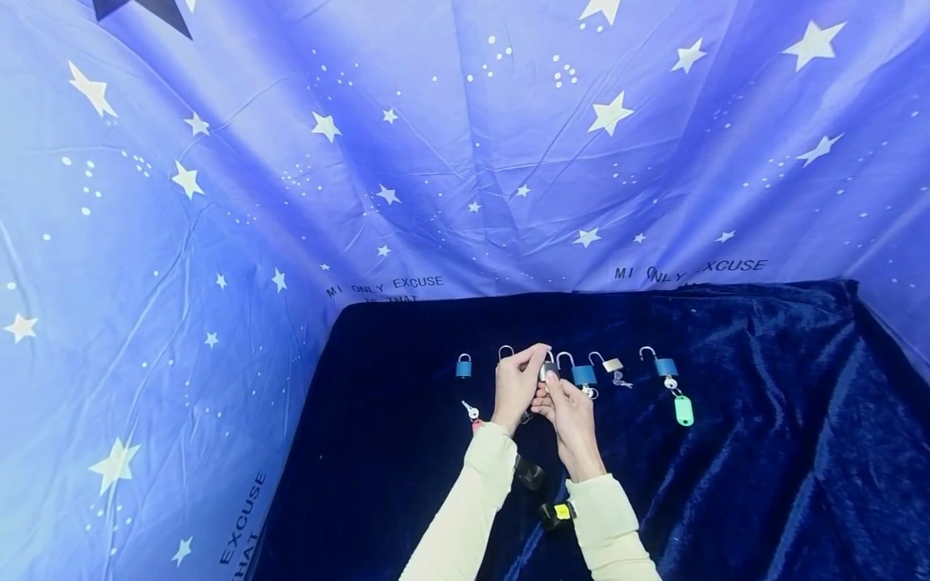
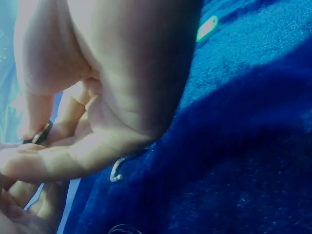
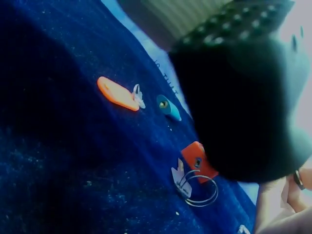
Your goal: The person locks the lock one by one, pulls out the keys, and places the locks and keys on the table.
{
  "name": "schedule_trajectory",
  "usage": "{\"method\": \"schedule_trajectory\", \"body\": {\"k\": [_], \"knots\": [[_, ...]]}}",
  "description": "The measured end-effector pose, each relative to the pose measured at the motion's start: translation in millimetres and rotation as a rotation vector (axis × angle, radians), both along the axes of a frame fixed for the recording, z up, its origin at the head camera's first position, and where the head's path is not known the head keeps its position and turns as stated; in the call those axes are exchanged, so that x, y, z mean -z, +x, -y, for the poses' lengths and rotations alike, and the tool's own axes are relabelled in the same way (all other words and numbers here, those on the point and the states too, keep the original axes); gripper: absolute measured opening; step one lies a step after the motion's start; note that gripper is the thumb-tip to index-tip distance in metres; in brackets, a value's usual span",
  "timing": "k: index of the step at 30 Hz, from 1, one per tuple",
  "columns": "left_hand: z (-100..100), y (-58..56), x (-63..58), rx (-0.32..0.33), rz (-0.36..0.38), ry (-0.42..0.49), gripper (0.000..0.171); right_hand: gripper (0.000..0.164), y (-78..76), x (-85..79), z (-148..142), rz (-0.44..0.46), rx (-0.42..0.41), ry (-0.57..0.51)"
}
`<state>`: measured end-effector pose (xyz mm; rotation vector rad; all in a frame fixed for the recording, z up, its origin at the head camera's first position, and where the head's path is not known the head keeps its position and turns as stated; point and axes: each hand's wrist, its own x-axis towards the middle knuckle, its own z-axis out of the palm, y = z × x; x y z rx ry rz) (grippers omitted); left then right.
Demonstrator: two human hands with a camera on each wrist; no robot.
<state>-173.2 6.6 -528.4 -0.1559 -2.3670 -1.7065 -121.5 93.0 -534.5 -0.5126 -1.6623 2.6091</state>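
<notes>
while the left hand (image 1: 514,389) pinches a dark padlock (image 1: 550,367), right hand (image 1: 571,415) gripping it too, padlock between their fingertips

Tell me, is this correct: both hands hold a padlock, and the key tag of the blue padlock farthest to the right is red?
Not fully: the head view shows that this key tag of the blue padlock is green. The left hand and right hand do hold a padlock.
</notes>
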Motion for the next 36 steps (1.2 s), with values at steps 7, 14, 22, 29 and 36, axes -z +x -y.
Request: {"method": "schedule_trajectory", "body": {"k": [7, 14, 22, 29, 36], "knots": [[-3.2, 1.2, 0.3, 0.018, 0.079, 0.072, 0.022, 0.029, 1.1, -0.1, 1.0, 0.008, 0.031, -0.016], [-5.0, 0.9, 4.8, 0.010, 0.110, 0.209, 0.024, 0.031, -0.1, -0.5, 5.2, 0.009, 0.059, 0.001], [-8.7, 3.7, 0.3, 0.063, 0.185, 0.381, 0.024, 0.026, 0.1, 0.2, 9.2, 0.006, 0.098, -0.004], [-14.3, 3.6, -4.2, 0.012, 0.204, 0.402, 0.017, 0.022, 0.5, -1.3, 11.0, -0.013, 0.128, -0.004], [-18.9, 5.5, -5.7, 0.011, 0.240, 0.455, 0.019, 0.025, 1.2, -3.0, 10.9, 0.010, 0.142, 0.022]]}}
